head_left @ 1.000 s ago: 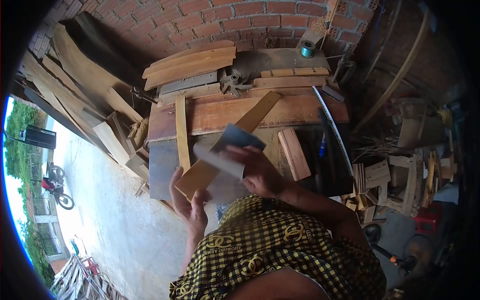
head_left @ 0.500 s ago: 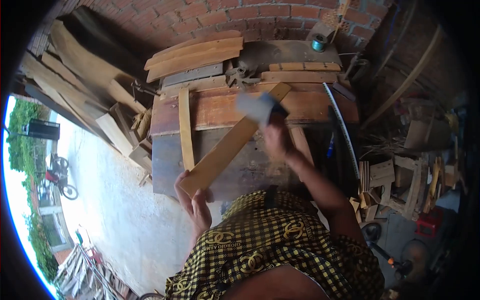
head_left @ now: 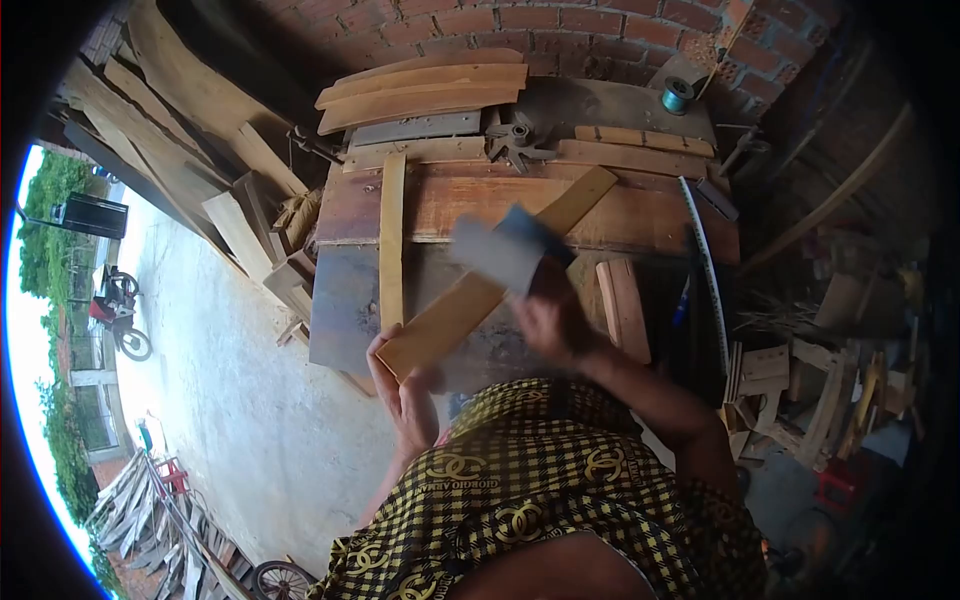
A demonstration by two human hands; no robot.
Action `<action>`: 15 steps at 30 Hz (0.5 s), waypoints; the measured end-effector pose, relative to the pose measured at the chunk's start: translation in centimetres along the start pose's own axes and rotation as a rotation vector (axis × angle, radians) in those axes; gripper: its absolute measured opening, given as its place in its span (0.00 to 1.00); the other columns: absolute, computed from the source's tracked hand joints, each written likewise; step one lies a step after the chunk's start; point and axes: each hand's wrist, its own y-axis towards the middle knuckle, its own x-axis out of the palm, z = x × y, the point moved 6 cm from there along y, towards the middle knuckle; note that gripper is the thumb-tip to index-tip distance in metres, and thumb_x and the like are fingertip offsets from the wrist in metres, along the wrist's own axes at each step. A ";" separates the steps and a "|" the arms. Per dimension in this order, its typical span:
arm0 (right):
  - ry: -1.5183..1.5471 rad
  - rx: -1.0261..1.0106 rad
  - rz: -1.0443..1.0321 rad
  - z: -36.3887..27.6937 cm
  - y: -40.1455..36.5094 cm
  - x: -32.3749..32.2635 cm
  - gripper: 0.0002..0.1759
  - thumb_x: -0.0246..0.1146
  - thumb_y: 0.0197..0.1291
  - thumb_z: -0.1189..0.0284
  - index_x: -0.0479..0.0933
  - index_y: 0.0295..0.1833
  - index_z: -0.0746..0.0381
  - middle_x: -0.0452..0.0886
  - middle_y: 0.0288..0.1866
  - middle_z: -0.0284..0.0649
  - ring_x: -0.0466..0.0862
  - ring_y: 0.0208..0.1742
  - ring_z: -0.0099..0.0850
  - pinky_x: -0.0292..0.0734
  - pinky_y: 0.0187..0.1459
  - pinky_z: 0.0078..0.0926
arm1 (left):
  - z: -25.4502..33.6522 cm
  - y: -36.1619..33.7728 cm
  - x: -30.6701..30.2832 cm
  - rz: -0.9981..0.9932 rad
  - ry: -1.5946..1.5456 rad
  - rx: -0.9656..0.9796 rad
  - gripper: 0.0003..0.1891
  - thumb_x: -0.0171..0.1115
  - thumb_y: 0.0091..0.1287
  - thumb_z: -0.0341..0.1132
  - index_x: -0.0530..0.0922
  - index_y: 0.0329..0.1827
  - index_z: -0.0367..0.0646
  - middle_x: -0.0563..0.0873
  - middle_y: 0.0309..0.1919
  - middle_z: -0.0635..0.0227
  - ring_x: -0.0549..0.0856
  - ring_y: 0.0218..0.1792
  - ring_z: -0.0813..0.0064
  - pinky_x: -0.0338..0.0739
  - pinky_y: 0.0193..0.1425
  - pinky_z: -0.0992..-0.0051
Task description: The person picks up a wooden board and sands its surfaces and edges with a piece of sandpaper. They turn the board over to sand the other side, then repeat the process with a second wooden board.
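Judge the wooden strip [head_left: 442, 325], slanting toward one-thirty over the bench [head_left: 340, 297], light and stiff, best pinched at its seven-thirty end, as in left hand [head_left: 408, 393], with blurred sheet [head_left: 492, 255] gripped in right hand [head_left: 555, 320].

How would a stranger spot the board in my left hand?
Find the workbench in front of the brick wall. A yellowish board slants across it from the left hand, away to the right. Its diagonal sets it apart from the narrower strip nearby.

Inspected the table [head_left: 345, 290]. Found a spool [head_left: 677, 97] near the far right corner, narrow wooden strip [head_left: 393, 240] left, reddish wooden block [head_left: 624, 312] right.
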 end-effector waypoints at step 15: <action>0.082 -0.154 -0.065 -2.2 -0.7 1.0 0.14 0.61 0.65 0.69 0.78 0.52 0.65 0.81 0.49 0.47 0.80 0.51 0.45 0.72 0.55 0.44 | 0.8 -1.1 -0.5 -0.019 -0.100 -0.055 0.24 0.49 0.65 0.33 0.65 0.65 0.39 0.77 0.33 0.69 0.71 0.25 0.83 0.65 0.29 0.82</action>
